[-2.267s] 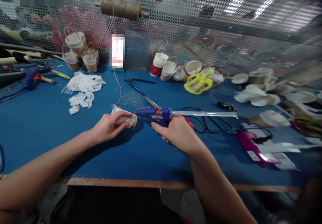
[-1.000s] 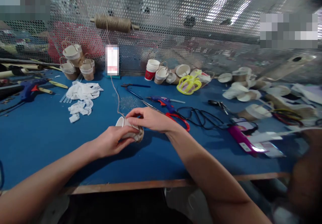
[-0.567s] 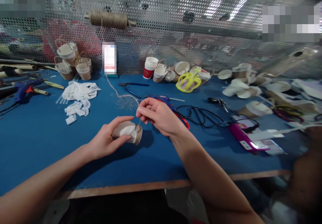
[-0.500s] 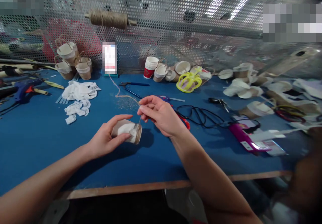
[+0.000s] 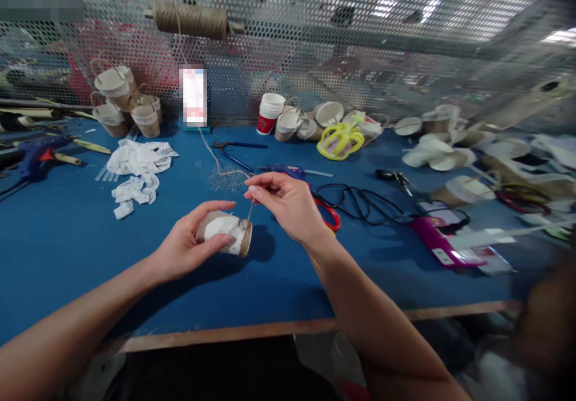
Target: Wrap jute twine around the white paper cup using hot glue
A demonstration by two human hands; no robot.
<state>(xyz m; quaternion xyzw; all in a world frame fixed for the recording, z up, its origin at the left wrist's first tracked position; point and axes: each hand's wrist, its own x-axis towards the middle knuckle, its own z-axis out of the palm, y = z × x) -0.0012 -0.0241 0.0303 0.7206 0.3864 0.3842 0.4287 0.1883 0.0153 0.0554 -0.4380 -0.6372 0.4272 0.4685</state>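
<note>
My left hand [image 5: 191, 242] is wrapped round a small white paper cup [image 5: 218, 228], which lies on its side above the blue tabletop. Brown twine circles the cup's right end. Between thumb and fingers, my right hand [image 5: 281, 200] pinches the twine [image 5: 231, 173] just above that end. A short taut stretch drops from those fingers to the cup. From the pinch the twine also runs slack up the table toward the spool of twine [image 5: 191, 20] on the mesh panel. Under and beyond my right hand lie a blue glue gun [image 5: 288, 171] and red-handled scissors [image 5: 329, 214].
Blue-handled pliers [image 5: 243, 144] lie beyond my hands. Crumpled white lace [image 5: 139, 158] is at left, near another glue gun [image 5: 38, 152]. Twine-handled cups [image 5: 114, 86] stand at back left. Stacked paper cups [image 5: 271, 111] and a yellow looped object [image 5: 339, 141] sit at back. A black cable [image 5: 360, 203] coils at right.
The view has shifted slightly. My right hand still pinches the twine and my left hand keeps the cup, now tilted a little differently.
</note>
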